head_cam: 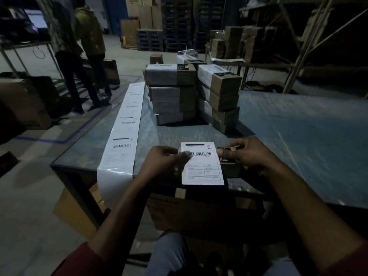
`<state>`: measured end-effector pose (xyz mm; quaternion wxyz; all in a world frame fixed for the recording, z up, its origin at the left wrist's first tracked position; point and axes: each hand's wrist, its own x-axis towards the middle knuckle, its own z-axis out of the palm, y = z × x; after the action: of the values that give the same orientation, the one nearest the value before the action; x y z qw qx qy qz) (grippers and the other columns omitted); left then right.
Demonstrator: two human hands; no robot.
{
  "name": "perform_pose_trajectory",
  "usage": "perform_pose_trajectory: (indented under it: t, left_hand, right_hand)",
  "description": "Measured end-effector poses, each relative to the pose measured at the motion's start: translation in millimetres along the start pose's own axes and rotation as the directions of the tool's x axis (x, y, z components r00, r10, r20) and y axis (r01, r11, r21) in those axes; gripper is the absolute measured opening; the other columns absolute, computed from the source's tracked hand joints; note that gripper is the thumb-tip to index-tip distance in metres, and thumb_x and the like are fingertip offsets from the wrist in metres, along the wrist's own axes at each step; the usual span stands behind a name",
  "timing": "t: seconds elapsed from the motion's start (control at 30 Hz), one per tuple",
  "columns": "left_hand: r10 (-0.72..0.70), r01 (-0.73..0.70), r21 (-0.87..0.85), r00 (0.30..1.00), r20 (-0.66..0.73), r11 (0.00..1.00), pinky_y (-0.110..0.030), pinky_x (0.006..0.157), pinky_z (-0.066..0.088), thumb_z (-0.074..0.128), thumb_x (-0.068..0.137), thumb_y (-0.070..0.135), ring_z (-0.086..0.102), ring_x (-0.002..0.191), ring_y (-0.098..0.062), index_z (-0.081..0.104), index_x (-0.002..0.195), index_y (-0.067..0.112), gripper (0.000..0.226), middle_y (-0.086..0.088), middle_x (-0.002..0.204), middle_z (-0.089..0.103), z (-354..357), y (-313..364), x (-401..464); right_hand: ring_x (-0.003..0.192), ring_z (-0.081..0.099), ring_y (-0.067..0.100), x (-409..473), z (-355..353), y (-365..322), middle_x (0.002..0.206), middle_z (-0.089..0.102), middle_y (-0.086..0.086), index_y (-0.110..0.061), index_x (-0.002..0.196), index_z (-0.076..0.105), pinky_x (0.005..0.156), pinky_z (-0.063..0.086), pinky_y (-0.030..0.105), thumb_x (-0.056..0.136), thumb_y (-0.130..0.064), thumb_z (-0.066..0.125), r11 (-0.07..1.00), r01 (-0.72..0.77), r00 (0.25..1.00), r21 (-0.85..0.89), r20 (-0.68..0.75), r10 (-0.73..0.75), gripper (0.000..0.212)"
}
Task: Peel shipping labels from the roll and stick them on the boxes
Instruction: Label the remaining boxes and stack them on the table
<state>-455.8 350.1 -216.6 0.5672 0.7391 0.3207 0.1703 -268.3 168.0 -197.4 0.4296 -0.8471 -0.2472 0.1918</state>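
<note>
Dim warehouse lighting leaves the desk [298,124] grey and grainy, and fine detail is poor throughout. At the near edge of the desk a shipping label [202,166] lies over a small box [232,166], with the lower part of the label overhanging the box toward the person. The left hand [165,162] pinches the label at its left edge, beside the barcode; the right hand [251,152] has its fingers curled round the right end of the box, apparently steadying it. Risk 1: if the label is pressed down while skewed, it will set crooked or crease, because adhesive stock does not reposition cleanly. Risk 2: the overhanging part may fold onto itself or wrap over the box edge, which could spoil print near the fold. Risk 3: a light box may slide under the pressing stroke if the right hand loosens. Left of the label, the label strip [123,132] runs away along the desk, and its near end hangs over the desk edge as glossy bare backing; the roll itself is not visible. Beyond the label stand two stacks of boxes [191,92], most appearing already labelled. Whether the label adhesive is touching the box yet cannot be determined, since the hands and the label hide most of the box top. Printed text is unreadable. Two people stand far beyond the label strip, cut off at the top.
</note>
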Motion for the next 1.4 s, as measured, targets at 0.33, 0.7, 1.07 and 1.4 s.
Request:
perform_pose_trajectory:
  t: [0.33, 0.7, 1.07, 1.4]
  left_hand:
    - [0.122, -0.120, -0.326, 0.992, -0.014, 0.938, -0.033, 0.068, 0.064, 0.094, 0.071, 0.009, 0.079, 0.087, -0.020, 0.070, 0.119, 0.015, 0.054, -0.008, 0.099, 0.079, -5.1, 34.0, 0.9]
    - [0.311, -0.295, -0.321, 0.950, -0.002, 0.900, -0.032, 0.065, 0.064, 0.089, 0.073, 0.008, 0.077, 0.098, -0.021, 0.074, 0.115, 0.015, 0.045, -0.006, 0.105, 0.080, -7.9, 42.0, -14.7]
    - [0.240, -0.275, -0.354, 0.961, -0.141, 0.894, -0.029, 0.066, 0.054, 0.081, 0.086, 0.008, 0.073, 0.086, -0.020, 0.077, 0.094, 0.019, 0.014, -0.002, 0.094, 0.078, 11.5, 52.3, -15.1]
    - [0.161, -0.098, -0.296, 0.967, 0.199, 0.950, -0.035, 0.077, 0.061, 0.054, 0.106, 0.043, 0.069, 0.095, -0.005, 0.065, 0.136, 0.033, 0.034, 0.020, 0.105, 0.071, -5.6, 61.2, -17.2]
  right_hand:
    - [0.088, 0.073, 0.008, -25.0, -4.4, -24.9, 0.093, 0.077, -0.010, -0.026, 0.093, 0.079, 0.076, 0.061, 0.032, 0.055, -0.038, 0.102, 0.938, 0.347, 0.905, 0.021, -0.270, -0.329, 0.046]
    - [0.102, 0.067, 0.003, -24.6, -12.6, -55.7, 0.113, 0.072, -0.015, -0.035, 0.119, 0.071, 0.077, 0.056, 0.023, 0.055, -0.066, 0.086, 0.937, 0.348, 0.923, 0.015, 0.171, -0.346, 0.073]
    - [0.087, 0.074, 0.007, -34.4, 0.2, -57.9, 0.092, 0.079, -0.011, -0.029, 0.094, 0.080, 0.075, 0.060, 0.028, 0.075, -0.060, 0.077, 0.878, 0.449, 0.888, 0.166, 0.028, -0.459, 0.036]
    - [0.061, 0.071, 0.021, -11.2, 0.7, -50.8, 0.065, 0.074, 0.005, -0.009, 0.079, 0.077, 0.062, 0.058, 0.032, 0.091, -0.007, 0.072, 0.947, 0.164, 0.986, 0.275, -0.010, -0.168, 0.013]
